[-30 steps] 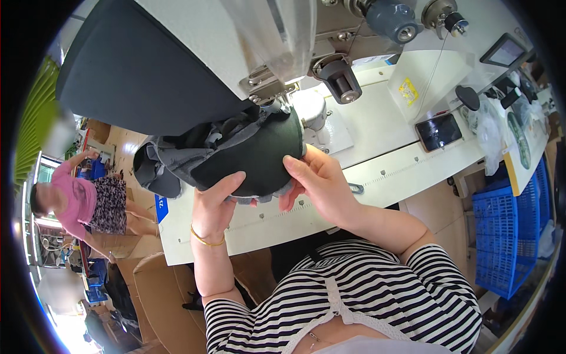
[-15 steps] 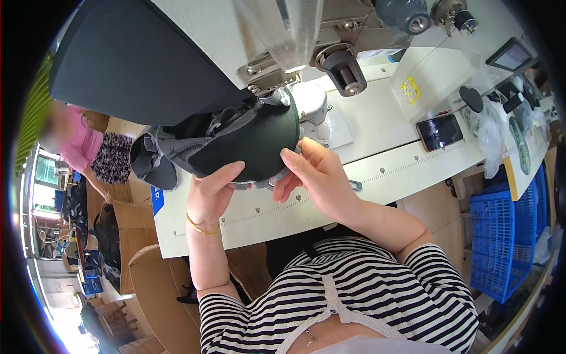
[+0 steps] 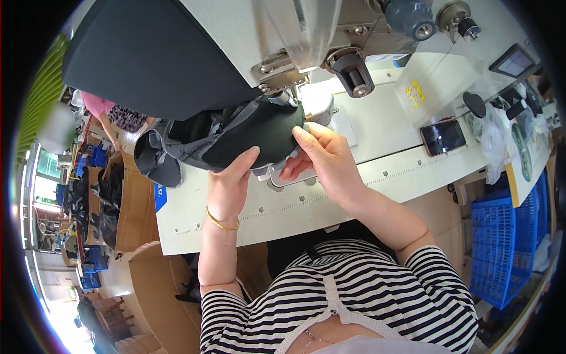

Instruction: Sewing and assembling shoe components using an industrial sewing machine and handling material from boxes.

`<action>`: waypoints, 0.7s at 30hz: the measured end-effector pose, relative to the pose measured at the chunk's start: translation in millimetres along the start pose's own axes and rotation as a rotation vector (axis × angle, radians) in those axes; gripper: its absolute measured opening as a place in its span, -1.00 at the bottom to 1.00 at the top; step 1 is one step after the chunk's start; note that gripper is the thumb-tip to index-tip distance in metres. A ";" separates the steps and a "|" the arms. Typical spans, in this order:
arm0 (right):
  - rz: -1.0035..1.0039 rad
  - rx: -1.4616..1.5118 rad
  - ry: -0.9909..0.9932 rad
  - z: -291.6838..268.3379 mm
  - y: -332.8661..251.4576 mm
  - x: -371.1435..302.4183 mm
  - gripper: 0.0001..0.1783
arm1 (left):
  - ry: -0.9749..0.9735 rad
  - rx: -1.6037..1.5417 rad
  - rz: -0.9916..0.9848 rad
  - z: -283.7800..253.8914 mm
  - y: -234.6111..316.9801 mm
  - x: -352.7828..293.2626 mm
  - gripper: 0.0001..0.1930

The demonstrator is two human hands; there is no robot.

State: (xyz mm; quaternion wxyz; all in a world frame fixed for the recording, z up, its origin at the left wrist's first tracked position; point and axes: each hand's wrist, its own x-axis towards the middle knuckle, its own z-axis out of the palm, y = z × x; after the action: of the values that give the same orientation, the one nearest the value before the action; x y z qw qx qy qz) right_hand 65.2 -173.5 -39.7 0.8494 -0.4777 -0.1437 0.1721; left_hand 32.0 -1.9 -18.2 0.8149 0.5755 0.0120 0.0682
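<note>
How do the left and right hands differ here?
The left hand has a gold bracelet at its wrist; the right hand has none. The left hand holds the near edge of the dark fabric piece; the right hand holds its right edge. Both hands have a thumb on top of it.

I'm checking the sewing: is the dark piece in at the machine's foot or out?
In: the dark piece reaches the metal foot; left hand and right hand hold it.
</note>
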 end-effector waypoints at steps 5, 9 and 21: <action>0.013 0.024 0.004 -1.0 1.4 2.3 -0.72 | -0.022 0.043 0.062 -4.5 -7.9 3.1 -0.59; 0.027 0.032 -0.008 -3.7 0.4 0.6 -0.73 | 0.037 0.085 0.134 10.6 -13.8 0.7 -0.71; 0.005 0.003 0.020 -8.6 -0.8 3.6 -0.71 | 0.174 0.301 0.364 37.5 -42.9 -8.1 -0.76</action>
State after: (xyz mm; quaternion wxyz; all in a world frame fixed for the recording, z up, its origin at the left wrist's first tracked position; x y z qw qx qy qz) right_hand 72.0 -179.0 -43.0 0.8510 -0.4785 -0.1338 0.1699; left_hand 31.8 -52.1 -46.3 0.6904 0.6749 -0.0117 0.2603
